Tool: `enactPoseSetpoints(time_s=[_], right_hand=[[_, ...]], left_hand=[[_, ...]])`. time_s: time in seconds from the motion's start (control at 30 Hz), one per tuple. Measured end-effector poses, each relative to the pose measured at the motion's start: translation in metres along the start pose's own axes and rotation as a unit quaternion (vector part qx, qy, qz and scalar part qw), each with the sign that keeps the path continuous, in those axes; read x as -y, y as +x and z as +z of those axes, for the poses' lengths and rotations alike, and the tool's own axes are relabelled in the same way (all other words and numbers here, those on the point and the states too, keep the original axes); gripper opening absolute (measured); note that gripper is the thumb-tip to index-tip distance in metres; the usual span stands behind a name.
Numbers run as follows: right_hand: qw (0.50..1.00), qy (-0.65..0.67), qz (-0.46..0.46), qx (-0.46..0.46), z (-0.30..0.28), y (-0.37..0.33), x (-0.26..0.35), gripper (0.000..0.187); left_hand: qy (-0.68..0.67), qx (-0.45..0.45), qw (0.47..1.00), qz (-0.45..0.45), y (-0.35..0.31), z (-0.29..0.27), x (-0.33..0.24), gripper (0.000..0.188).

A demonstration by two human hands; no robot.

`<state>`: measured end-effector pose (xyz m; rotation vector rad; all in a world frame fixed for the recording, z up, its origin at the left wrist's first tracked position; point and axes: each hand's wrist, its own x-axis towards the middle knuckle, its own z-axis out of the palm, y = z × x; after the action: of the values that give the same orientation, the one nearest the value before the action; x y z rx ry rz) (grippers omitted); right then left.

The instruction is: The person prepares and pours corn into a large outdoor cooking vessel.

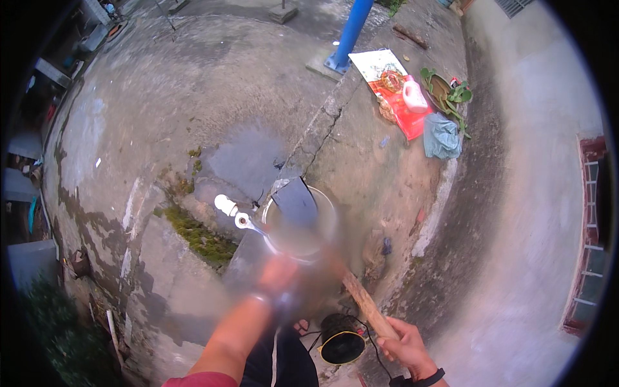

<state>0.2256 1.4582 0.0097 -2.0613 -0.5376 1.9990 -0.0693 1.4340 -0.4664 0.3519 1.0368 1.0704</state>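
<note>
My right hand (406, 348) is wrapped round a wooden handle (364, 303) at lower right. The handle slants up and left into a blurred patch. A dark, flat blade-like piece (296, 203) lines up with it over a round, white-rimmed container (331, 206); any join is hidden in the blur. My left hand (278, 274) reaches to the container's near side, its fingers smeared. Just beyond it, a metal bar with a ring end (244, 220) sticks out; whether I hold it is unclear. A white bulb-shaped piece (225, 204) lies past the ring.
A black cylinder with a yellow rim (342, 342) stands near my feet beside dark cables. Farther right are a pink-white jug (413, 95) on a red-and-white sheet (412, 122), a crumpled bluish bag (442, 137) and green leaves (459, 95). A blue post (351, 32) rises behind; a wall runs along the right.
</note>
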Motion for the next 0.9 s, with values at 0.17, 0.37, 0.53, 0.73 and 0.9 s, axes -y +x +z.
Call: enactPoseSetpoints(time_s=[0.17, 0.37, 0.53, 0.73, 0.9], right_hand=[[0.99, -0.101, -0.101, -0.009, 0.047, 0.021, 0.069, 0.05], [0.848, -0.38, -0.355, -0.1, 0.064, 0.06, 0.078, 0.053], [0.848, -0.366, -0.357, -0.138, 0.059, 0.049, 0.075, 0.052], [0.957, -0.17, -0.224, -0.075, 0.018, 0.012, 0.032, 0.054], [0.994, -0.07, -0.046, -0.065, -0.003, -0.007, -0.026, 0.053]], left_hand=[[0.049, -0.006, 0.999, -0.002, 0.002, 0.018, -0.023, 0.014], [0.035, -0.038, 0.995, -0.082, 0.003, 0.028, -0.042, 0.016], [-0.016, -0.04, 0.997, -0.063, -0.002, 0.04, -0.045, 0.015], [0.007, -0.064, 0.995, -0.079, 0.001, 0.03, -0.038, 0.014], [0.071, 0.002, 0.997, -0.031, 0.001, 0.018, -0.028, 0.015]])
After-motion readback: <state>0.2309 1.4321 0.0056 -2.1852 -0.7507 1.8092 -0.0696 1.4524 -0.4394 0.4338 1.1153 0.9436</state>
